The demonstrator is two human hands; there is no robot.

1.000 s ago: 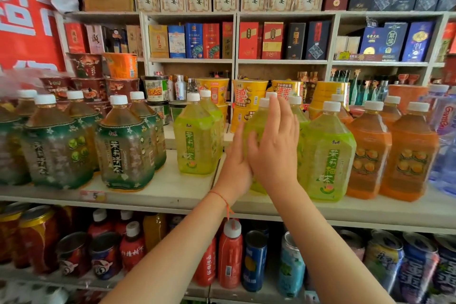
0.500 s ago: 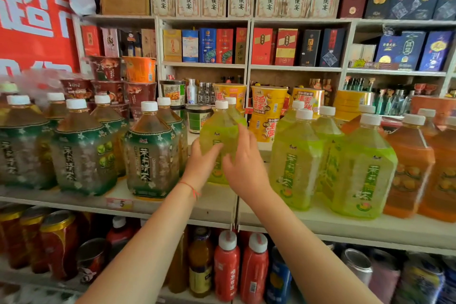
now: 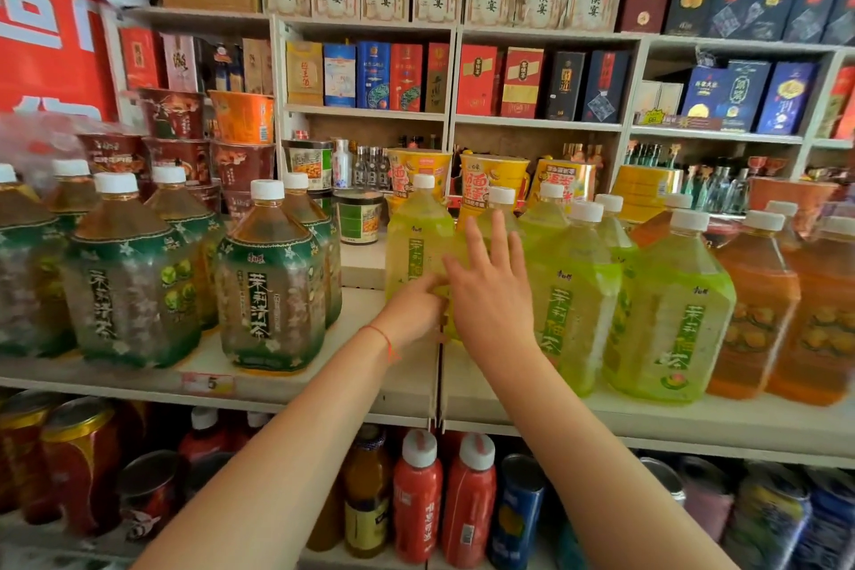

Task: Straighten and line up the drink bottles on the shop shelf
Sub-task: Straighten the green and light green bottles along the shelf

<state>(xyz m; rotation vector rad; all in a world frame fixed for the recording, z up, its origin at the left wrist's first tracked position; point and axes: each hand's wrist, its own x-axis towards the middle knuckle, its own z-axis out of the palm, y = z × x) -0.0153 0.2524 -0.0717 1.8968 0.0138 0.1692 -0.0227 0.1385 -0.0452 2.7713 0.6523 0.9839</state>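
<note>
- Both hands at one yellow-green tea bottle (image 3: 418,245), standing upright on the shop shelf (image 3: 324,389), deeper in than the front row and at the left end of the light-green group.
- Left hand (image 3: 412,312) low against the bottle's front, fingers curled onto the label (whether pinching or merely pressing, cannot tell).
- Right hand (image 3: 492,296) spread, fingers straight and fanned, palm laid flat toward the bottle's right shoulder; holding nothing.
- Long axis of the bottle vertical, white cap on top; bottle straight ahead of the hands and slightly left of the right palm, so left hand nearer its base, right hand nearer its upper body.
- Just right of it: front-row green bottle (image 3: 573,305), close enough to touch or nearly so (gap hidden by the right hand).
- Open room to the left: a bare strip of shelf between this bottle and the dark-green jasmine tea bottle (image 3: 270,287), running out to the front lip.
- Likely step: drawing the bottle forward toward the front edge, level with its neighbours.
- Risks: overshooting the shelf lip, knocking the right-hand neighbour, tipping a tall bottle if pushed high.
- Orange drink bottles (image 3: 758,310) well apart at far right.
</note>
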